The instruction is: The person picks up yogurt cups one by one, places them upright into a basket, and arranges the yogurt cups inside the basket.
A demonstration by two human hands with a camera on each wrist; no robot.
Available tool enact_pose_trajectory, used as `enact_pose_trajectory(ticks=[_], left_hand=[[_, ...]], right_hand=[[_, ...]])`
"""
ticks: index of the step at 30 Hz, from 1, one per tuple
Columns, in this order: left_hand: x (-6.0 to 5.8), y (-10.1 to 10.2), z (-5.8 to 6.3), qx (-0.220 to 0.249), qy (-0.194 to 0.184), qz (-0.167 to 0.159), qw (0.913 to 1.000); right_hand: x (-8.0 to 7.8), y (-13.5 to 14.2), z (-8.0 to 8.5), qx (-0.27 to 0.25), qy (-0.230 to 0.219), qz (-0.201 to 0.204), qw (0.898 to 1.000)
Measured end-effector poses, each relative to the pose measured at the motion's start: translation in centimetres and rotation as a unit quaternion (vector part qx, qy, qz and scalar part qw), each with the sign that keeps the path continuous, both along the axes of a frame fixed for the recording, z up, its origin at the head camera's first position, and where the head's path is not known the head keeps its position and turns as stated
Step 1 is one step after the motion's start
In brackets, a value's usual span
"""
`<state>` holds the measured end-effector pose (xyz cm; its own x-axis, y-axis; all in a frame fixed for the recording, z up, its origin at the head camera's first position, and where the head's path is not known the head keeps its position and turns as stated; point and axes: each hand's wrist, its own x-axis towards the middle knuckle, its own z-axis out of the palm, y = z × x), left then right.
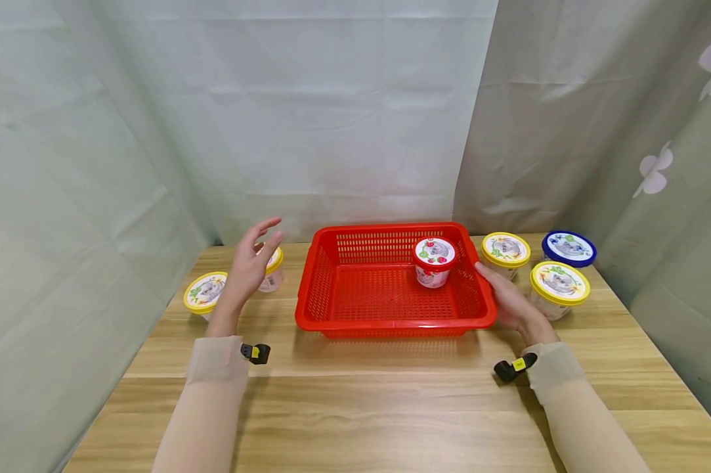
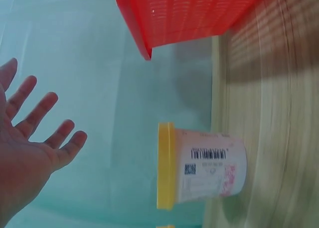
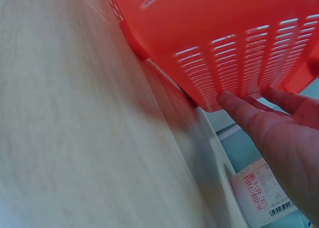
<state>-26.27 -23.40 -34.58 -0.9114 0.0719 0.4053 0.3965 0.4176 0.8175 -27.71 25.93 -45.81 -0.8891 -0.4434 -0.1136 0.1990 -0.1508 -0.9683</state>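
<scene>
A red plastic basket [image 1: 390,323] with slotted walls sits on the table, holding a tub with a red lid [image 1: 434,253] near its right end. My right hand [image 1: 507,299] touches the basket's right side; in the right wrist view its straight fingers [image 3: 244,111] lie against the slotted wall. To the left of the basket, my left hand [image 1: 245,266] is raised with fingers spread and nothing in it. A yellow-lidded tub [image 2: 209,166] stands beside that hand, apart from it. Another yellow-lidded tub [image 1: 206,292] is farther left, partly hidden by the left hand and wrist.
Right of the basket stand two yellow-lidded tubs, one at the back [image 1: 506,249] and one nearer [image 1: 559,284], plus a blue-lidded tub [image 1: 569,248]. The wooden table [image 1: 385,407] meets pale curtains [image 1: 331,118] at the back and sides.
</scene>
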Motion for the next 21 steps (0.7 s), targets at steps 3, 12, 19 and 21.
enact_pose_trajectory(ticks=[3, 12, 19, 21], left_hand=[[-0.5, -1.1, -1.3, -0.005, 0.001, 0.018, 0.9998], [-0.5, -2.6, -2.4, -0.022, 0.009, 0.043, 0.9988], [0.1, -3.6, -2.9, -0.052, 0.018, 0.073, 0.9958], [0.3, -3.9, -3.1, -0.061, 0.018, 0.083, 0.9946]], right_hand=[[0.0, 0.0, 0.0, -0.002, -0.001, 0.001, 1.0], [0.1, 0.0, 0.0, -0.004, -0.001, 0.002, 1.0], [0.1, 0.0, 0.0, -0.006, -0.002, 0.003, 1.0], [0.1, 0.0, 0.1, -0.004, -0.004, 0.003, 1.0]])
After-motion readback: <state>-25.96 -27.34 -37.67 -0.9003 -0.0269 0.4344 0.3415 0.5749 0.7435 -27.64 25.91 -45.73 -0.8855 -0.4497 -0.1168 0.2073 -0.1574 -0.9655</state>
